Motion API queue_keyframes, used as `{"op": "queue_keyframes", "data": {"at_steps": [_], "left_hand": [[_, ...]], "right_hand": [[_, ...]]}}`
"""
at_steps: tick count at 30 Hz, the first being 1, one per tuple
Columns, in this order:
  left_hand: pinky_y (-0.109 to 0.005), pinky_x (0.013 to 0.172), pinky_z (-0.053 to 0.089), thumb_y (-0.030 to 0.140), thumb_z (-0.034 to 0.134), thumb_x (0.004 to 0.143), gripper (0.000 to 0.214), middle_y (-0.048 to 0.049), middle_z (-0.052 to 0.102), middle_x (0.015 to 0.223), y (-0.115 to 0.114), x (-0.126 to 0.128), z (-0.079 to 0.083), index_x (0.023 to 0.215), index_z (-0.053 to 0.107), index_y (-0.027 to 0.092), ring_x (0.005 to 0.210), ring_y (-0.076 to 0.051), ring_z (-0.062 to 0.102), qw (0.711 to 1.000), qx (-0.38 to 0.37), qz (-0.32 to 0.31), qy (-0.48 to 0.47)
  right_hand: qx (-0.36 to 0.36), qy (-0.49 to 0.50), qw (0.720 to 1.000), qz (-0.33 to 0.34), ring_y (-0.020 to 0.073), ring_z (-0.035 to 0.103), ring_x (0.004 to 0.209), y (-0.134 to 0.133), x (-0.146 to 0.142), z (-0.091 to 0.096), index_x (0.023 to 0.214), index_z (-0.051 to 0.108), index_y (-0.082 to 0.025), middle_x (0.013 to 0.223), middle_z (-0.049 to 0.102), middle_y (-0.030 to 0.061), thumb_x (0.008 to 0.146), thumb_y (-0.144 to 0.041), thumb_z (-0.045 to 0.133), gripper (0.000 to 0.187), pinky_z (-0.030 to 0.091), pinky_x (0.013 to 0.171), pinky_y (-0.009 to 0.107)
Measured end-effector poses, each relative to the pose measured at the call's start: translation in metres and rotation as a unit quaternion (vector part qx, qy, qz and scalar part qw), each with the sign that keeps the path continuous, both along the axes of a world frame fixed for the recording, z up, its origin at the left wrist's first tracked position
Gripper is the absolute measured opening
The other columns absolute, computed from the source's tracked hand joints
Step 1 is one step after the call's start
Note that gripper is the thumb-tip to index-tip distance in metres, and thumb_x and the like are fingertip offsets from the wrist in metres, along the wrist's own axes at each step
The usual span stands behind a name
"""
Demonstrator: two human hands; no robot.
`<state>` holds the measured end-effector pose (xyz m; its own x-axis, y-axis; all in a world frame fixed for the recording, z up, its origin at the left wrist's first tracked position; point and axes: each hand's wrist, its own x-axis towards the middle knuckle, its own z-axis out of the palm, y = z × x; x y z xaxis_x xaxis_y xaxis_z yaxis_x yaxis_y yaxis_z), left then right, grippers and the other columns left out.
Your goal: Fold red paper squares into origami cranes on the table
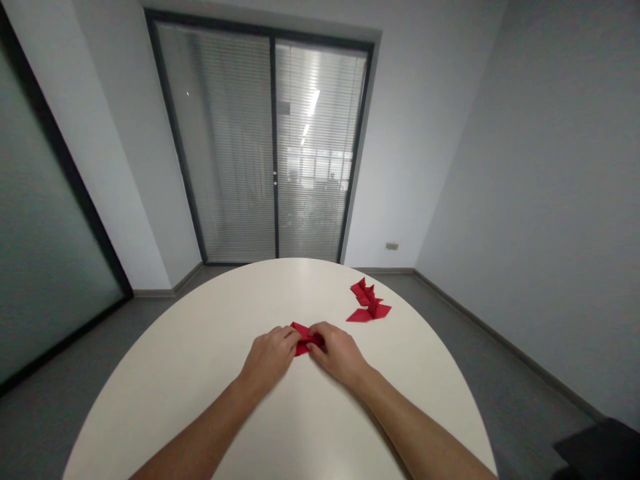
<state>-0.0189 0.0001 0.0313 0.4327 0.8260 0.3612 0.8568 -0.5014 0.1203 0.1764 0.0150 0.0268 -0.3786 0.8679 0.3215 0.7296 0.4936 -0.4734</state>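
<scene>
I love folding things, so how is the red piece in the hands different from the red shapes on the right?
The left hand and right hand hold the red piece; no hand touches the red shapes. The red piece is partly covered; the red shapes lie in plain view. The red piece is closer, the red shapes farther away. Both look red and folded.
</scene>
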Motion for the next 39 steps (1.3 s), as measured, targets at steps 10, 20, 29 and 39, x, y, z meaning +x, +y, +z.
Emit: {"op": "queue_keyframes", "data": {"at_steps": [10, 20, 29, 39], "left_hand": [[-0.030, 0.083, 0.052, 0.015, 0.043, 0.094, 0.029, -0.0027, 0.074, 0.109, 0.003, -0.003, -0.001, 0.107, 0.068, 0.024, 0.094, -0.020, 0.069, 0.986, 0.008, 0.062, -0.157], [-0.028, 0.067, 0.053, 0.024, 0.050, 0.083, 0.028, -0.0043, 0.077, 0.097, 0.018, -0.011, -0.012, 0.103, 0.069, 0.020, 0.070, -0.018, 0.070, 0.899, -0.084, 0.112, -0.415], [-0.035, 0.079, 0.056, 0.028, 0.048, 0.082, 0.025, -0.0066, 0.077, 0.100, 0.029, -0.018, -0.022, 0.088, 0.070, 0.019, 0.086, -0.022, 0.072, 0.874, -0.095, 0.099, -0.465], [-0.036, 0.084, 0.056, 0.027, 0.051, 0.082, 0.022, -0.0068, 0.077, 0.098, 0.035, -0.024, -0.026, 0.090, 0.070, 0.020, 0.089, -0.023, 0.073, 0.882, -0.104, 0.137, -0.439]], "right_hand": [[0.002, 0.173, 0.985, -0.004, 0.0205, 0.066, 0.098, 0.009, 0.002, -0.007, 0.115, 0.061, -0.023, 0.112, 0.071, 0.0046, 0.078, -0.009, 0.057, 0.040, 0.051, 0.087, 0.034], [0.010, 0.124, 0.988, 0.087, 0.0215, 0.061, 0.112, 0.001, -0.001, -0.004, 0.131, 0.056, -0.024, 0.124, 0.066, 0.0078, 0.086, -0.011, 0.055, 0.047, 0.048, 0.100, 0.040], [0.033, 0.062, 0.986, 0.152, 0.0236, 0.056, 0.123, -0.001, -0.004, -0.008, 0.146, 0.043, -0.021, 0.137, 0.059, 0.0122, 0.090, -0.011, 0.049, 0.057, 0.045, 0.107, 0.042], [0.012, 0.001, 0.977, 0.211, 0.0256, 0.054, 0.126, -0.007, -0.004, 0.001, 0.146, 0.044, -0.019, 0.139, 0.058, 0.0124, 0.088, -0.012, 0.052, 0.058, 0.043, 0.107, 0.041]]}}
